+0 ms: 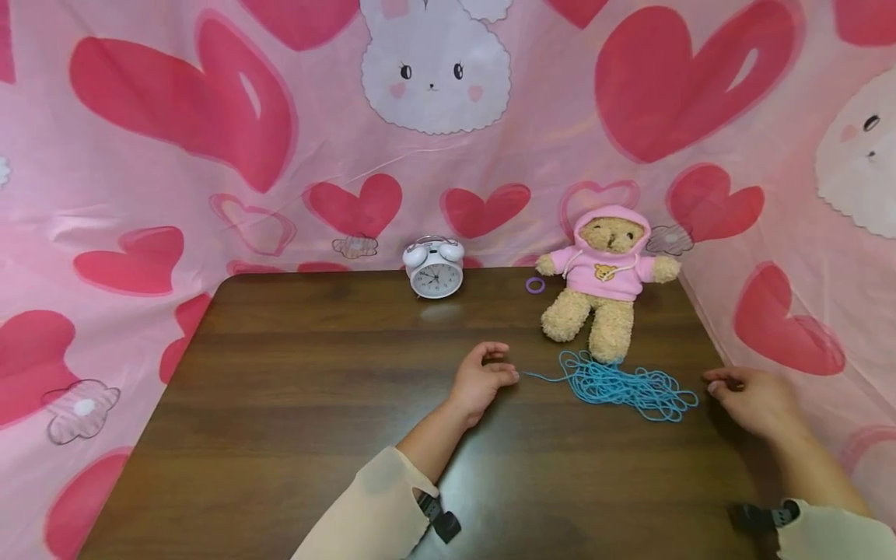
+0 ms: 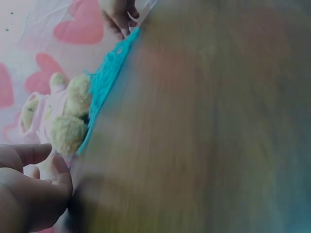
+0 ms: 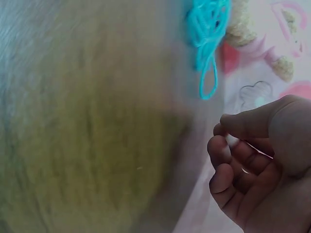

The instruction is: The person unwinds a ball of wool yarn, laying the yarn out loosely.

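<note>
A loose bundle of blue cord (image 1: 623,386) lies on the table at the bear's feet, one end trailing left. My left hand (image 1: 481,383) is just left of that end, its thumb and fingers apart and nothing between them in the left wrist view. Off the bundle's right end is my right hand (image 1: 759,400). In the right wrist view, this hand's fingers (image 3: 222,179) are loosely bent and hold nothing, with a loop of the cord (image 3: 209,82) beyond them. A teddy bear (image 1: 603,268) in a pink hoodie sits behind the cord.
A white twin-bell alarm clock (image 1: 435,268) stands at the table's back edge. Left of the bear lies a small purple ring (image 1: 535,285). Pink cloth with hearts (image 1: 483,155) hangs behind and along both sides of the brown wooden table (image 1: 280,420).
</note>
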The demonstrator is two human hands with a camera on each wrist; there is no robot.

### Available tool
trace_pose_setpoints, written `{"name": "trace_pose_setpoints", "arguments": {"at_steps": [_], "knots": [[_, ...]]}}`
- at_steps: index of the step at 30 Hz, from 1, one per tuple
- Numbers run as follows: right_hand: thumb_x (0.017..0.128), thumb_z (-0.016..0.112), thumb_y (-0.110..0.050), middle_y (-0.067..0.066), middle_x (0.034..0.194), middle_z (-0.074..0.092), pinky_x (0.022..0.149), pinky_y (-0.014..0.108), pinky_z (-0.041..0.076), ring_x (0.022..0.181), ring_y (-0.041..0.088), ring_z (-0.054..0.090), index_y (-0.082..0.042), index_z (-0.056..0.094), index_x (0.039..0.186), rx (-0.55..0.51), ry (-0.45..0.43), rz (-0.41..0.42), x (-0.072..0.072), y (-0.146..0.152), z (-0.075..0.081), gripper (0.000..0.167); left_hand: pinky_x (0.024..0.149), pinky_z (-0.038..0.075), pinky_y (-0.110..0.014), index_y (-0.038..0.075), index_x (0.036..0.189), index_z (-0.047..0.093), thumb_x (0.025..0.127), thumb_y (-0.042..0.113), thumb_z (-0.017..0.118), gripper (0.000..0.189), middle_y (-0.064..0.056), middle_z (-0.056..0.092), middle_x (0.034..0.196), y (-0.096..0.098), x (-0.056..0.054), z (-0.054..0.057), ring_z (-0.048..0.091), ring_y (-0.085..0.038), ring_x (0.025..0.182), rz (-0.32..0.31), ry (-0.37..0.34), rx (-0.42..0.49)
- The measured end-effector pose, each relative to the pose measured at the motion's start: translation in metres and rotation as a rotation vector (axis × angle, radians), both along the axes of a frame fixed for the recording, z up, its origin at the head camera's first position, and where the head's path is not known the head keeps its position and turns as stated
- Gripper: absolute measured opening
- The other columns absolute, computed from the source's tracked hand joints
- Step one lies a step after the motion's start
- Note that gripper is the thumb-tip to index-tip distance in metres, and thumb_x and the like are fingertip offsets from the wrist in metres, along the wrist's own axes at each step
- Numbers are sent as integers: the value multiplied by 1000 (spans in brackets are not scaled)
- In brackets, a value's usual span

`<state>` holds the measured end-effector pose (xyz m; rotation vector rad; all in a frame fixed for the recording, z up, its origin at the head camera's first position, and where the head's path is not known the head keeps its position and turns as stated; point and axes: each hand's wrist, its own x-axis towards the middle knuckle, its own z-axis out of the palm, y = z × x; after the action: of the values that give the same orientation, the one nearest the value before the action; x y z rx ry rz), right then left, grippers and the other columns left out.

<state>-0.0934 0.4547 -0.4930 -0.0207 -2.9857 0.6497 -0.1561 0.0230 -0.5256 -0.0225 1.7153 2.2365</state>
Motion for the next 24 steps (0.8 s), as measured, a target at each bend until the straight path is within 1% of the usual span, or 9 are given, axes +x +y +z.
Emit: {"name": "trace_pose_setpoints", "arguments": {"at_steps": [4,5,7,9,11,12,17,21,24], "knots": [[95,71,-13,21,91,75,58,26,45,82,41,68,2,76,108,-32,9,-24,3,-7,7,20,82,57,-27,-9,130,54,80,-16,72,54,-24,53,132,-18,0,5,67,-21,96,8,10,-30],[95,71,-15,19,91,76,58,26,45,80,36,69,1,75,109,-36,14,-33,3,-10,10,22,82,57,-27,-9,130,54,80,-16,73,54,-24,53,131,-23,0,5,67,-19,95,13,12,-37],[96,71,-19,18,91,76,58,24,45,76,19,68,0,75,112,-59,33,-36,2,-20,14,25,82,57,-27,-8,131,54,80,-15,73,55,-25,53,131,-33,1,8,67,-17,93,21,18,-53],[97,72,-21,17,92,77,58,20,44,73,2,62,0,74,114,-87,59,-36,3,-34,17,28,81,57,-28,-8,132,53,80,-14,73,56,-26,53,131,-42,1,9,67,-16,93,26,21,-68],[96,74,-20,17,94,77,59,15,44,72,-10,54,0,74,115,-131,99,-19,2,-47,18,28,81,57,-28,-7,133,53,81,-12,74,56,-27,55,130,-52,2,10,67,-16,93,28,19,-82],[96,74,-19,17,95,76,60,13,44,73,-13,53,1,73,116,-157,114,-9,2,-54,18,28,80,56,-29,-6,133,53,81,-11,74,56,-27,56,128,-57,2,11,67,-16,93,26,19,-91],[94,77,-15,14,98,75,65,8,45,77,-12,56,0,72,118,-246,174,23,0,-88,12,28,77,55,-31,-4,135,52,83,-5,76,57,-22,64,111,-81,5,14,68,-16,92,11,31,-134],[93,78,-13,11,99,74,68,9,47,81,-10,56,-3,72,120,-297,206,59,-1,-114,11,30,78,55,-31,-4,136,52,84,-5,76,58,-25,62,116,-101,7,19,68,-18,95,-12,47,-161],[92,79,-12,11,102,74,71,9,47,85,-4,60,-3,70,124,-330,207,92,-3,-129,11,34,79,56,-29,-2,138,53,85,-3,78,58,-26,60,125,-115,10,22,68,-20,101,-42,62,-215]]}}
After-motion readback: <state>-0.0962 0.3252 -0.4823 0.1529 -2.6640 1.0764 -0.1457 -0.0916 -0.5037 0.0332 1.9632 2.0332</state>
